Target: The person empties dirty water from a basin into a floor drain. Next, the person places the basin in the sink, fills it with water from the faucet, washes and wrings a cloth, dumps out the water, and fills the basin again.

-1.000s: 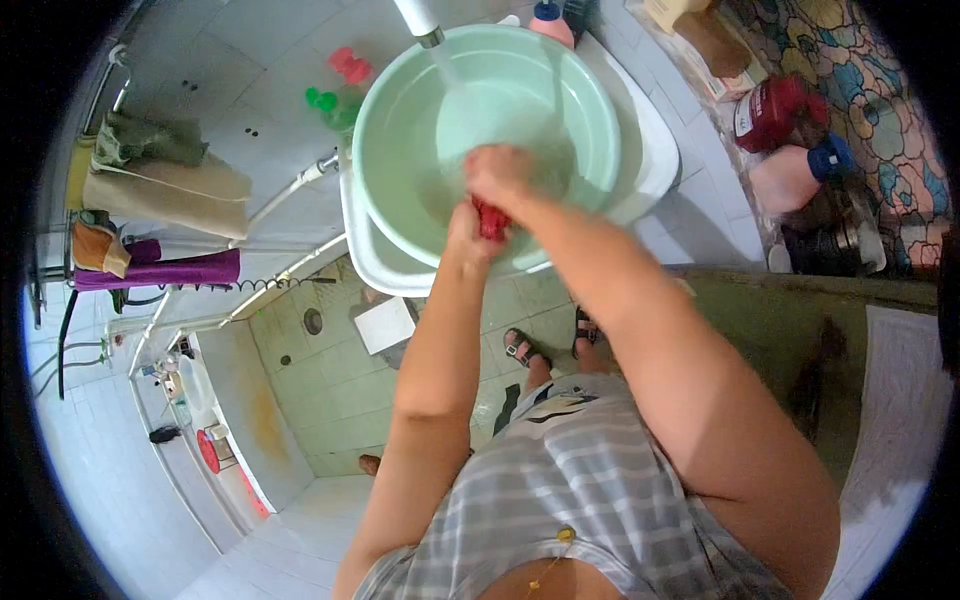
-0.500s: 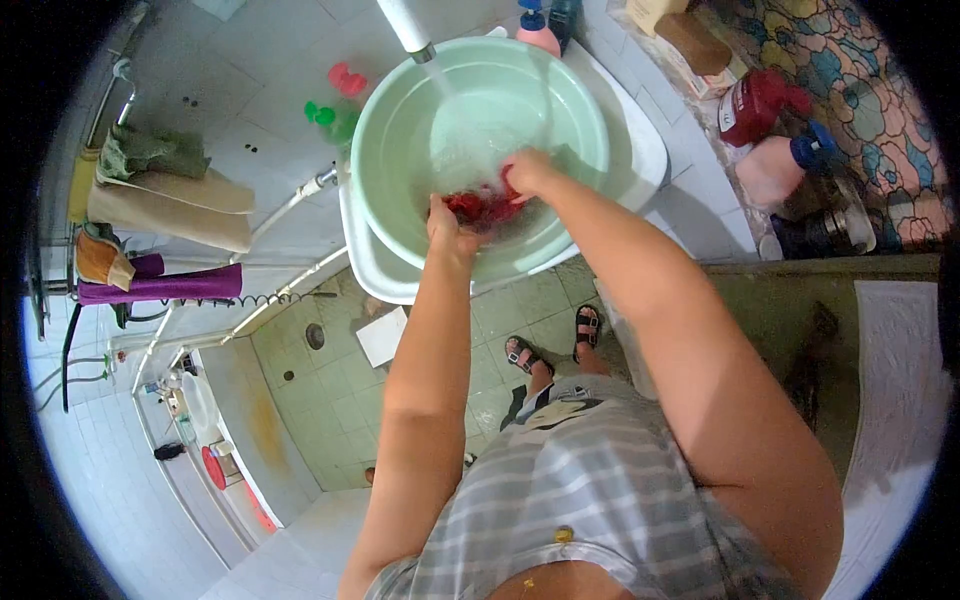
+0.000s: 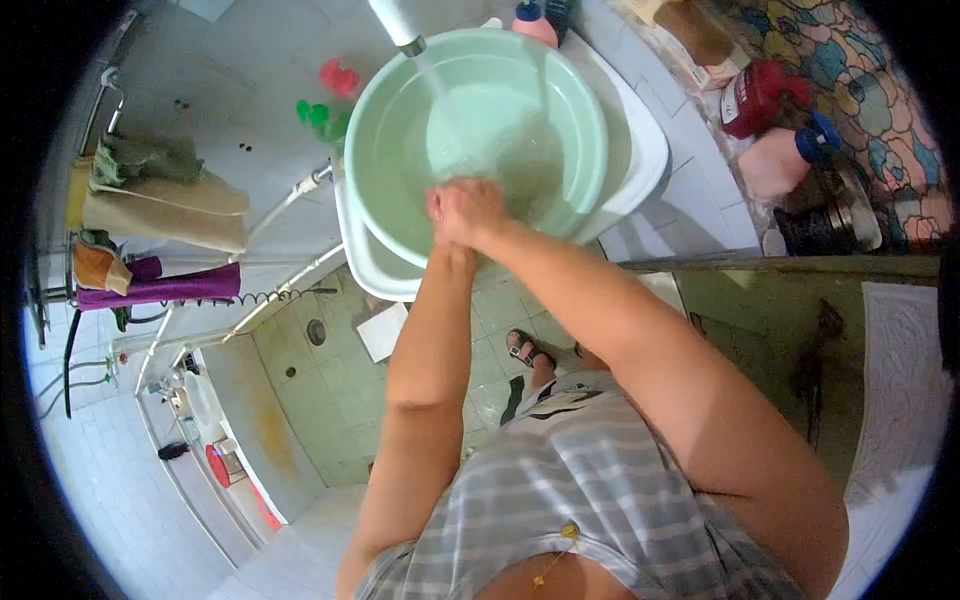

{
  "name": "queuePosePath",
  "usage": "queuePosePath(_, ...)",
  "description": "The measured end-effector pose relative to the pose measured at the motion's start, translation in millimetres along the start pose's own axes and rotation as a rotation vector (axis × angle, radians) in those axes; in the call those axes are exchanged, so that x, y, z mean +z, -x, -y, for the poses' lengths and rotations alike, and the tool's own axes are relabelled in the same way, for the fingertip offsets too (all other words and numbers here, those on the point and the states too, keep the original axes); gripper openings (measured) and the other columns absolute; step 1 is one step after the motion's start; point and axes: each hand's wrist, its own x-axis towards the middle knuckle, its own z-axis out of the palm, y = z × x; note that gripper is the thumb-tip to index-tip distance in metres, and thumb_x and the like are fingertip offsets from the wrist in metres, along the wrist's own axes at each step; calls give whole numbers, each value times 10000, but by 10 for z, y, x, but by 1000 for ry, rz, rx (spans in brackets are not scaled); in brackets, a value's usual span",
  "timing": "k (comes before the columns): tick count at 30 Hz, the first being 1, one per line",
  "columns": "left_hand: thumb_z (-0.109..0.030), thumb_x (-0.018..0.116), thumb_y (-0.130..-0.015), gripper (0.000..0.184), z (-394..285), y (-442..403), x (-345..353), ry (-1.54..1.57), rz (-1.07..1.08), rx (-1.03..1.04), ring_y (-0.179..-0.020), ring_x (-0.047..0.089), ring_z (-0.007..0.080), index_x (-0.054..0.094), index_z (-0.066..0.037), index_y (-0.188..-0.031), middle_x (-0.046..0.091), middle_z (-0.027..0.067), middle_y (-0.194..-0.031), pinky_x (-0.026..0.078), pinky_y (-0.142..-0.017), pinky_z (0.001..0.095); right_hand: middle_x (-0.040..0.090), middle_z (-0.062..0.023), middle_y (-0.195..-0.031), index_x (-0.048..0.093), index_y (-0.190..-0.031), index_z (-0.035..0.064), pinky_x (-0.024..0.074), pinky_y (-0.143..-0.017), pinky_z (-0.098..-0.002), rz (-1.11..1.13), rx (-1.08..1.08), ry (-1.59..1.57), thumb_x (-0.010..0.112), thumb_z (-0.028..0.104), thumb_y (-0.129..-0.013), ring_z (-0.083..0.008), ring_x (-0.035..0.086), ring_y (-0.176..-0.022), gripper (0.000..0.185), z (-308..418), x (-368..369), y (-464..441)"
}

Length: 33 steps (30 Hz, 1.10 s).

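Pale tiled walls [image 3: 265, 90] with white pipes [image 3: 285, 208] stand beside a greenish tiled floor [image 3: 335, 410] that has a round drain [image 3: 316, 332].

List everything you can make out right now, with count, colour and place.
Basin: 1, pale green, in the sink
Sink: 1, white, below the basin
Tap: 1, white with metal tip, running into the basin
Water: cloudy, in the basin
Pink bottles: 2, blue tops, behind the basin and at right
Red bottle: 1, red, at right
Cloths: several, green, beige, purple, hanging at left
Drain: 1, dark, floor
Slab: 1, white, floor
Shelf items: several, mixed, lower left, too small to name
Shirt: 1, grey and white stripes, on the person
Right hand: 1, bare, over the left
Left hand: 1, bare, mostly hidden; anything held is hidden
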Motion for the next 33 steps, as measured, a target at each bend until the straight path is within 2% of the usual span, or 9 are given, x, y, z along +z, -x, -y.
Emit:
queuePosePath(2, -286, 386, -840, 288, 159, -77, -116, 1431, 256, -24, -790, 571, 247, 504, -54, -962, 583, 97, -873, 478, -699, 404, 607, -140, -810, 616, -763, 112, 439, -693, -438, 76, 129, -14, 486, 251, -735, -304, 577, -771, 192, -219, 19, -177)
queuePosePath(5, -292, 335, -872, 290, 274, 26, -300, 3195, 855, -731, -827, 559, 238, 488, -47, -896, 561, 102, -890, 473, -755, 392, 607, -161, -880, 630, -839, 95, 418, -787, -443, 159, 272, 124, 455, 258, -767, -323, 577, -833, 250, -733, -67, -276)
queuePosePath(10, -357, 333, -878, 411, 794, 150, -151, 3018, 773, -1019, -1048, 471, 254, 400, -77, -1172, 471, 95, -1173, 368, -886, 454, 540, -171, -1038, 553, -1012, 62, 399, -809, -458, -52, 476, 205, 372, 334, -848, -351, 532, -913, 365, -1054, -104, -299)
queuePosePath(14, -448, 287, -873, 515, 517, 24, 88, 3002, 756, -855, -1152, 387, 262, 304, -103, -1255, 364, 84, -1286, 276, -953, 466, 562, -189, -1005, 559, -1053, 73, 408, -836, -418, 532, 97, 402, 433, 254, -822, -348, 540, -921, 319, -1025, -84, -143)
queuePosePath(20, -449, 264, -879, 495, 232, -51, -23, 3235, 812, -1054, -1092, 440, 279, 349, -101, -1221, 425, 113, -1214, 351, -910, 455, 605, -157, -822, 608, -917, 48, 456, -700, -379, 231, 404, -513, 469, 18, -714, -310, 576, -764, 248, -891, -114, -220)
queuePosePath(23, -444, 284, -874, 427, 118, 44, -123, 3430, 449, -750, -978, 503, 247, 528, -112, -987, 549, 93, -1023, 398, -857, 424, 573, -150, -736, 618, -884, 47, 455, -683, -352, 567, 47, -708, 514, -18, -674, -285, 553, -683, 243, -151, -420, 29)
queuePosePath(25, -426, 291, -873, 410, 171, 168, -291, 3766, 260, -257, -958, 511, 248, 528, -107, -976, 552, 92, -1006, 408, -842, 423, 550, -115, -699, 637, -825, 56, 454, -645, -350, -103, -423, -277, 531, 11, -680, -260, 547, -658, 185, 115, -124, 358)
queuePosePath(28, -399, 301, -873, 386, 249, 299, -408, 3974, 260, 126, -928, 523, 248, 529, -100, -960, 556, 90, -981, 423, -820, 421, 544, -136, -789, 616, -660, 53, 438, -669, -392, -168, -306, -273, 526, 132, -712, -280, 535, -788, 130, 244, -28, 485)
queuePosePath(33, -355, 319, -871, 346, 68, 72, -182, 3791, 560, -274, -877, 543, 248, 529, -88, -933, 562, 87, -939, 448, -783, 418, 583, -118, -680, 569, -572, 78, 448, -595, -421, -127, -61, -8, 489, 286, -763, -300, 568, -632, 293, 57, -7, 65)
